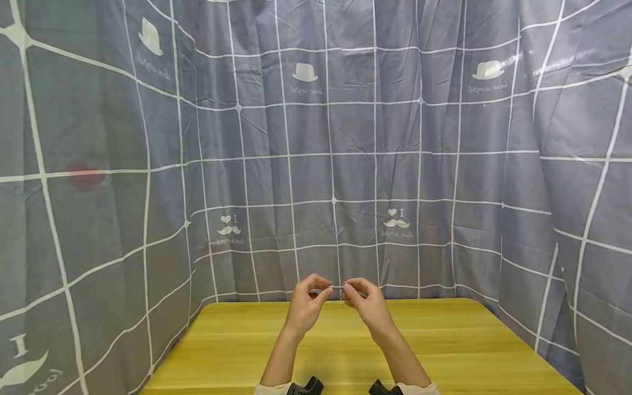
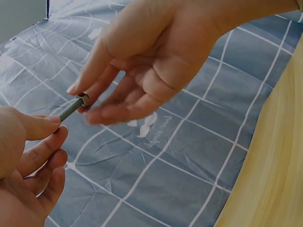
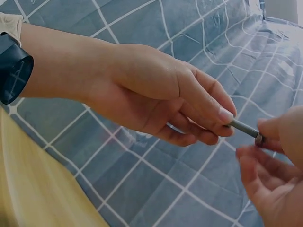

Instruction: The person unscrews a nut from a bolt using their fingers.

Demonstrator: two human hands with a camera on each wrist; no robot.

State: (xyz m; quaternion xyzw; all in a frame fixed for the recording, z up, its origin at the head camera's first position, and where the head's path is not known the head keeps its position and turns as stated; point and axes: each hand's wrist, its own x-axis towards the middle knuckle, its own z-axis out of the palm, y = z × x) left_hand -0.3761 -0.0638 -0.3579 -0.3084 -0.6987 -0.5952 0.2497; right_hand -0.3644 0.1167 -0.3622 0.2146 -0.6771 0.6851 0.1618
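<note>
Between my two hands, above the far part of the table, a thin grey threaded bolt (image 2: 69, 111) lies across the gap. My left hand (image 1: 304, 308) pinches one end of it between thumb and forefinger, covering that end. At the other end sits a small shiny hex nut (image 2: 83, 99). My right hand (image 1: 369, 308) holds the nut between thumb and forefinger, its other fingers loosely bent below. In the right wrist view, the nut (image 3: 259, 139) shows at the right thumb's tip, with a short bare length of bolt (image 3: 245, 128) beside it.
The yellow wood-grain table (image 1: 237, 345) lies below both forearms. Grey curtains (image 1: 355, 175) with white grid lines hang behind it and along both sides. Dark bands (image 1: 307, 387) sit at the wrists by the pale sleeves.
</note>
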